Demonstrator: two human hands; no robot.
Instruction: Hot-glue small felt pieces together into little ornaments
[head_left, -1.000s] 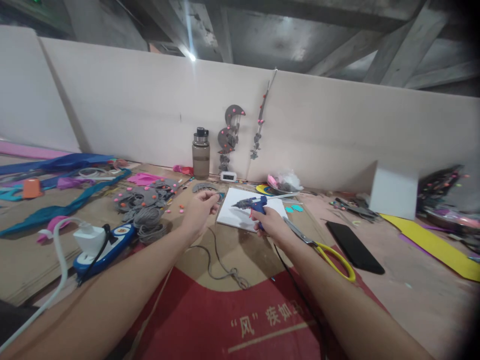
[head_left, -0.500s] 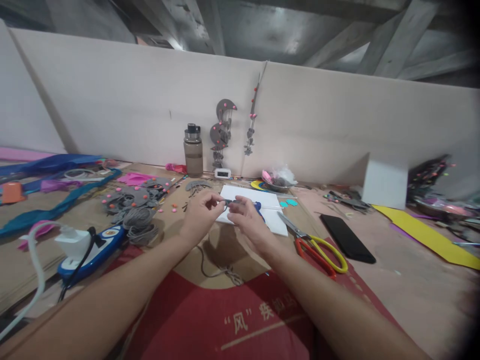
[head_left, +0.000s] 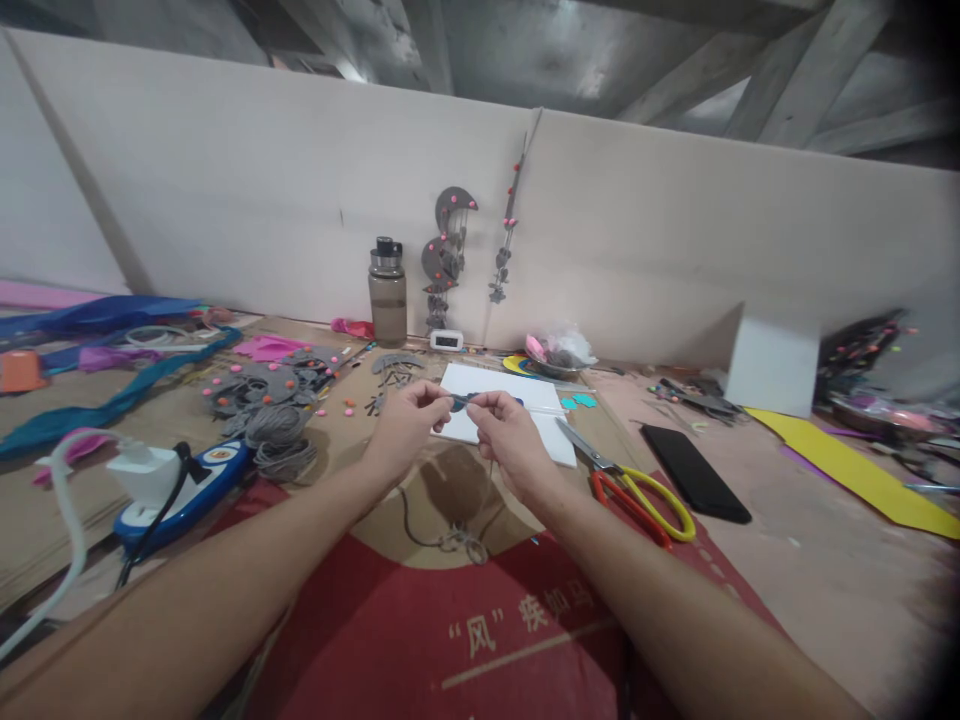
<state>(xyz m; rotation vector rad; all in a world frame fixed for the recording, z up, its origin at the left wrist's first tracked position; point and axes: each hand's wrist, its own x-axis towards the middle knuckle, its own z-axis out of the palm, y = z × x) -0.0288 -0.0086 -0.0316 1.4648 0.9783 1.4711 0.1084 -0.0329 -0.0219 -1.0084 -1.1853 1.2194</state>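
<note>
My left hand (head_left: 415, 420) and my right hand (head_left: 510, 437) face each other above the cardboard, fingertips almost meeting. Both pinch a small dark piece (head_left: 460, 402), too small to name. A thin grey cord (head_left: 489, 490) hangs below my right hand, and a loose tangle of grey cord (head_left: 463, 543) lies on the cardboard beneath. White sheets (head_left: 480, 382) lie just behind the hands, with a dark blue item on them partly hidden by my right fingers. Scissors (head_left: 626, 485) with one red and one yellow handle lie open to the right.
A power strip (head_left: 187, 495), a grey cord ball (head_left: 277, 440) and grey felt pieces with pink dots (head_left: 262, 385) lie left. A bottle (head_left: 388, 300) and small clock (head_left: 446, 341) stand by the wall. A black phone (head_left: 694, 472) and yellow sheet (head_left: 847, 465) lie right.
My right fingers have closed from a looser, spread pose into a pinch on the small dark piece. The cord hanging under my right hand now shows. The view has shifted slightly.
</note>
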